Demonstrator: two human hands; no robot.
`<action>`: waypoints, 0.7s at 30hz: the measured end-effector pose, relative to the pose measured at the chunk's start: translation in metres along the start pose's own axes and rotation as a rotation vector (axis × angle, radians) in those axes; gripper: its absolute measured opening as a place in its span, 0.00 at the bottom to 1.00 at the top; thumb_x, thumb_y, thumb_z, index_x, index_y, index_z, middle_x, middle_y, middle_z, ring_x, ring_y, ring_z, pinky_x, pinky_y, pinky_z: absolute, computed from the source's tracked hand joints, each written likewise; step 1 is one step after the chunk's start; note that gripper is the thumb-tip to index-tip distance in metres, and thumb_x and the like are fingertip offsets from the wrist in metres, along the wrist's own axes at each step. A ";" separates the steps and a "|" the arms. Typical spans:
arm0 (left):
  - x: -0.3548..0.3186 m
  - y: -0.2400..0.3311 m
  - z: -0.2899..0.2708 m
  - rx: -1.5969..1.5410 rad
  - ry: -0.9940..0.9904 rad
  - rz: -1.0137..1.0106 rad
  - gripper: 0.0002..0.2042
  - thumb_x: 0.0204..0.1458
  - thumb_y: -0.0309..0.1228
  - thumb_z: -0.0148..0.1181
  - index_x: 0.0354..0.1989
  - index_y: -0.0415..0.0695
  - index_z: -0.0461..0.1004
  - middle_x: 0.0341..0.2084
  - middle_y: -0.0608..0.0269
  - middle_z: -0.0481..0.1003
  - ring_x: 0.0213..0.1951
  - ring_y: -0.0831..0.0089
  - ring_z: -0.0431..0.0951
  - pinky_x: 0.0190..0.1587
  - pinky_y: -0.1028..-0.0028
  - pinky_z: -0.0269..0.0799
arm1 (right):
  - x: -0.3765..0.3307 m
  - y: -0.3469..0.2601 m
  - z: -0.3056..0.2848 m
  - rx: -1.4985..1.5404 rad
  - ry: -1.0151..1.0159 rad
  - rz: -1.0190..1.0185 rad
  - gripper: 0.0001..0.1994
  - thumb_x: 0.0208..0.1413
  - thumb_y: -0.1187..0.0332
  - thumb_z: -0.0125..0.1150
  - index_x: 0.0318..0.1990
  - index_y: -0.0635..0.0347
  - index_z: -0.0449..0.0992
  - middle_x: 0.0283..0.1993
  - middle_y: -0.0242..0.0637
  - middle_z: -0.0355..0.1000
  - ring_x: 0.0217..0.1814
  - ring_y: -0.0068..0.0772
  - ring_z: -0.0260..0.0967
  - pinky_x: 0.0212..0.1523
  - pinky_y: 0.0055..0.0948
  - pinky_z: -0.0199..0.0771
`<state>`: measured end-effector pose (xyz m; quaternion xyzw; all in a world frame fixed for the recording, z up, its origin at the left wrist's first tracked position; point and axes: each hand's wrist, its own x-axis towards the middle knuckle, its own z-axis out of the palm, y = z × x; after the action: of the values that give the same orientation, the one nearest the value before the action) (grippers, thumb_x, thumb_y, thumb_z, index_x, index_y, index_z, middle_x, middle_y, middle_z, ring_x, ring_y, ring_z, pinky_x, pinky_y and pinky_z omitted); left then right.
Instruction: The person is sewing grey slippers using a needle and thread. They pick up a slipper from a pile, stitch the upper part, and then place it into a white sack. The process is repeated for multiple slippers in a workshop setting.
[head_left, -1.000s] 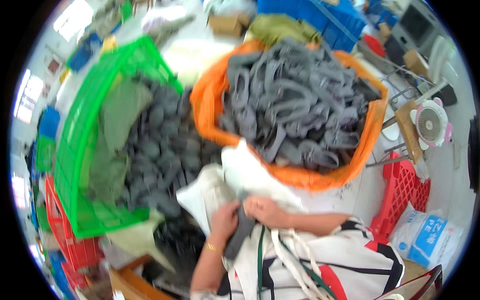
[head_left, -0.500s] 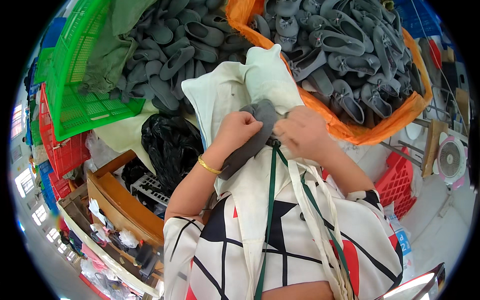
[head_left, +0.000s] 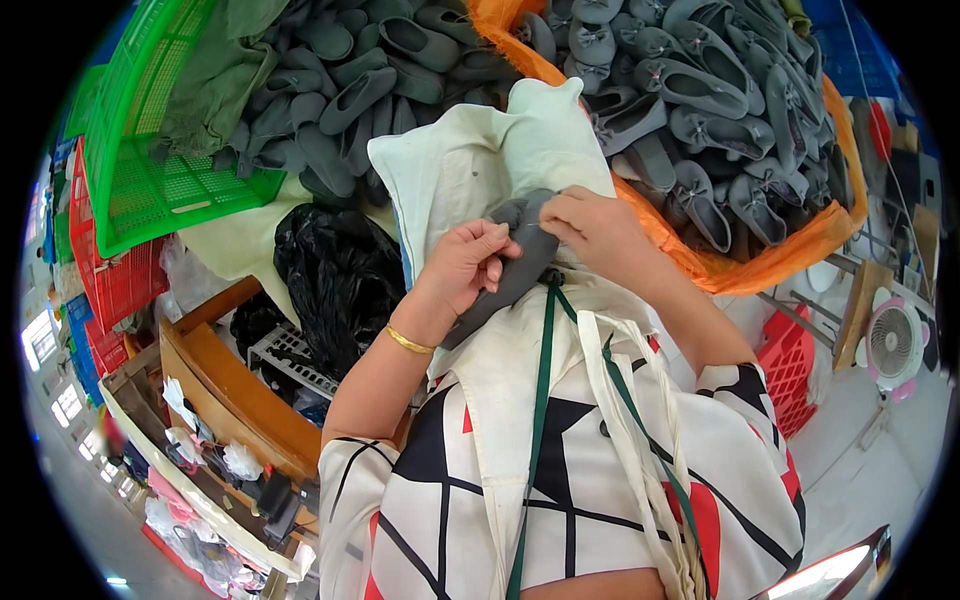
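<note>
A grey slip-on shoe (head_left: 522, 268) lies on the pale cloth over my lap, its toe end away from me. My right hand (head_left: 600, 232) bends over that far end, its thumb and fingertips closed on the shoe's upper. Beside the shoe's left edge my left hand (head_left: 465, 265) is curled, thumb and forefinger pressed together. Whatever that pinch holds is too small to make out. White padded cloth (head_left: 440, 165) is bunched beyond the shoe.
Grey shoes with bows (head_left: 700, 125) fill an orange sack (head_left: 745, 270) at the far right. More grey shoes (head_left: 350, 100) are heaped beside a green crate (head_left: 190, 205). A black plastic bag (head_left: 335, 280) and a wooden drawer (head_left: 240, 390) lie left; a white fan (head_left: 893, 340) stands right.
My right hand has moved left onto the shoe's far end. The left hand has eased off the shoe's surface, turning so its curled fingers show. The view has shifted slightly.
</note>
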<state>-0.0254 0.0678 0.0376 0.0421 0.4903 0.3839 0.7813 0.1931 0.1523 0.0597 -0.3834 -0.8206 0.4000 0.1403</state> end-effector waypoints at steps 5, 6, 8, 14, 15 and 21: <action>-0.008 0.000 0.004 0.661 0.128 0.241 0.07 0.61 0.32 0.59 0.32 0.43 0.75 0.19 0.70 0.72 0.18 0.86 0.67 0.20 0.83 0.63 | 0.024 -0.001 0.019 -0.240 -0.016 -0.198 0.02 0.51 0.69 0.62 0.32 0.54 0.76 0.30 0.35 0.67 0.34 0.39 0.71 0.32 0.37 0.71; -0.006 -0.006 0.003 0.735 0.120 0.358 0.07 0.60 0.32 0.59 0.32 0.43 0.75 0.19 0.70 0.72 0.18 0.86 0.66 0.20 0.83 0.62 | 0.027 0.000 0.021 -0.264 -0.009 -0.245 0.02 0.51 0.69 0.62 0.32 0.54 0.76 0.30 0.35 0.66 0.35 0.38 0.71 0.31 0.36 0.71; -0.004 -0.008 0.000 0.709 0.139 0.402 0.07 0.61 0.32 0.59 0.33 0.43 0.75 0.19 0.71 0.72 0.18 0.87 0.65 0.20 0.84 0.61 | 0.031 0.002 0.021 -0.291 -0.020 -0.322 0.02 0.51 0.69 0.62 0.32 0.53 0.76 0.30 0.34 0.67 0.36 0.38 0.71 0.31 0.36 0.71; 0.002 0.001 -0.005 0.388 0.166 0.136 0.06 0.59 0.31 0.60 0.34 0.42 0.76 0.21 0.70 0.75 0.18 0.87 0.67 0.20 0.84 0.62 | 0.030 0.005 0.030 -0.051 -0.057 -0.251 0.03 0.52 0.70 0.64 0.33 0.55 0.76 0.32 0.35 0.70 0.36 0.39 0.71 0.32 0.35 0.71; 0.004 -0.001 -0.003 0.402 0.170 0.120 0.06 0.59 0.31 0.60 0.34 0.41 0.76 0.21 0.70 0.75 0.19 0.87 0.67 0.20 0.84 0.63 | 0.029 0.003 0.034 -0.018 -0.058 -0.233 0.03 0.53 0.70 0.63 0.33 0.56 0.76 0.32 0.34 0.71 0.35 0.38 0.72 0.32 0.35 0.71; 0.001 0.001 -0.011 0.189 0.118 0.077 0.06 0.61 0.32 0.60 0.35 0.43 0.75 0.23 0.70 0.75 0.19 0.86 0.68 0.21 0.84 0.63 | 0.034 0.025 0.020 1.258 0.076 0.569 0.03 0.63 0.69 0.59 0.37 0.57 0.74 0.33 0.31 0.74 0.29 0.22 0.71 0.27 0.26 0.75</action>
<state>-0.0344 0.0662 0.0314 0.1120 0.5675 0.3674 0.7283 0.1721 0.1764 0.0256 -0.4435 -0.2947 0.8074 0.2542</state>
